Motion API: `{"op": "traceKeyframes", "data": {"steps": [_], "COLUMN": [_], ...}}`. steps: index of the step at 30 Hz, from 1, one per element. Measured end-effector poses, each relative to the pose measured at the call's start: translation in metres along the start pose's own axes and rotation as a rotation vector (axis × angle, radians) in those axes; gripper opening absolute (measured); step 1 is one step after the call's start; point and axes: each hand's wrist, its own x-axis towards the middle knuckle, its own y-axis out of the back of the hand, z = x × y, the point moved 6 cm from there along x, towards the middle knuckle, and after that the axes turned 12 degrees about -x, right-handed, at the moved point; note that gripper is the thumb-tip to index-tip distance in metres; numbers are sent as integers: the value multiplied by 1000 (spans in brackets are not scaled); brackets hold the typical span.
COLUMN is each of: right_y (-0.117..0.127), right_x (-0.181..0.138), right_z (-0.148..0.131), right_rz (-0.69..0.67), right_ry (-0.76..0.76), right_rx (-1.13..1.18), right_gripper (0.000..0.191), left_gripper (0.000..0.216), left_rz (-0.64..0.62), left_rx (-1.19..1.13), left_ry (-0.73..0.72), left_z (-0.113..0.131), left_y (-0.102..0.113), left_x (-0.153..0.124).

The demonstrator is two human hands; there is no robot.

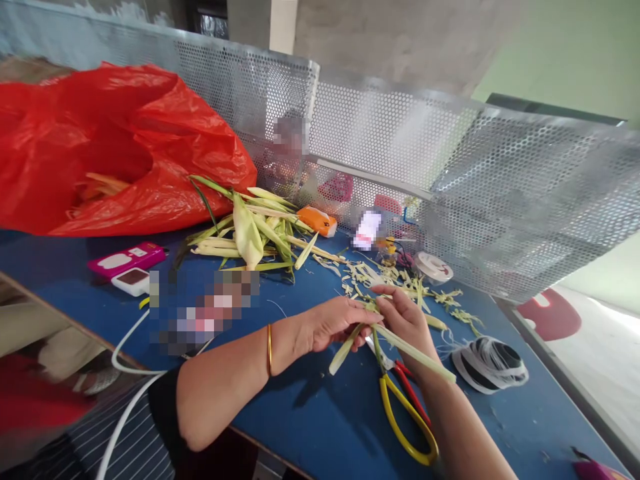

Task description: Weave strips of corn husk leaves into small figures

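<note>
Narrow pale-green corn husk strips (420, 357) are pinched between my two hands over the blue table (320, 417). My left hand (343, 323) has its thumb and fingers closed on them, and one husk end hangs below it. From the right, my right hand (405, 323) meets it with curled fingers at the same bunch; the exact grip point is partly hidden. Scissors (388, 396) with one yellow and one red handle lie beneath my hands, blades partly covered. A spool of white thread (493, 363) sits right of my right wrist.
Loose husks (247, 233) are heaped before a red plastic bag (200, 143). Husk scraps (363, 273) lie beyond my hands, near a lit phone (367, 229) and an orange packet (319, 220). Perforated metal panels (370, 133) edge the back. A white cable (120, 347) runs at left.
</note>
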Motion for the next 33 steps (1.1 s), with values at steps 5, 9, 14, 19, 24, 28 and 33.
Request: {"op": "traceKeyframes", "data": {"steps": [5, 9, 14, 19, 24, 28, 33], "right_y": [14, 15, 12, 47, 75, 33, -24], "right_x": [5, 7, 9, 9, -16, -13, -15], "right_z": [-1, 1, 8, 19, 16, -16, -9], "right_rz": [133, 156, 129, 474, 968, 491, -6], "right_ry": [51, 25, -15, -22, -95, 81, 49], "right_rx": [-7, -3, -20, -115, -9, -208, -206], "right_gripper": [39, 38, 37, 36, 19, 24, 33], "left_gripper": [26, 26, 29, 29, 24, 27, 32], "left_rz": [-44, -60, -38, 108, 282, 279, 251], "left_rx": [33, 48, 35, -64, -186, -182, -159], "left_ry": [43, 30, 30, -23, -152, -251, -301], "left_z": [-7, -5, 0, 6, 19, 29, 31], "left_y": [0, -2, -2, 9, 24, 26, 26], "left_x": [3, 2, 0, 0, 0, -1, -2]}}
